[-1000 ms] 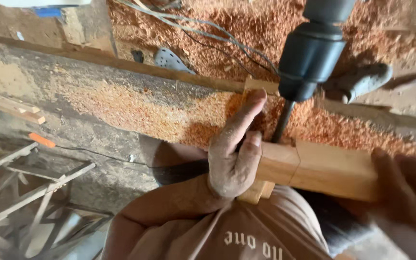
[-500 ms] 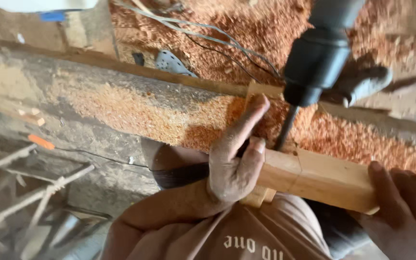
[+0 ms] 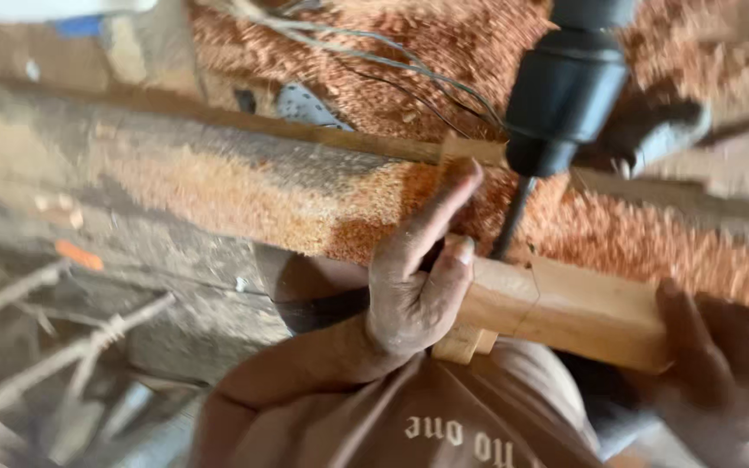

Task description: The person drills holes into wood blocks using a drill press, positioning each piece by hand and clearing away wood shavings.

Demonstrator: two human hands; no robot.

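A pale squared wooden block (image 3: 565, 308) lies across the bench's near edge, under a dark drill head (image 3: 565, 87) whose thin bit (image 3: 510, 221) comes down onto its top face. My left hand (image 3: 413, 277) grips the block's left end, index finger stretched up toward the bit. My right hand (image 3: 721, 364) clasps the block's right end and is blurred. A small wooden strip (image 3: 465, 342) sticks out below the block beside my left palm.
Reddish sawdust (image 3: 322, 199) covers the long worn bench (image 3: 132, 165). Thin wires (image 3: 348, 52) run across the shavings at the back. Metal rods and scrap (image 3: 54, 347) lie on the floor at the lower left. My brown shirt (image 3: 478, 416) fills the bottom.
The block has tilted, its right end dropping lower. My right hand has slid along with it, and my left hand stays clamped on the left end by the bit.
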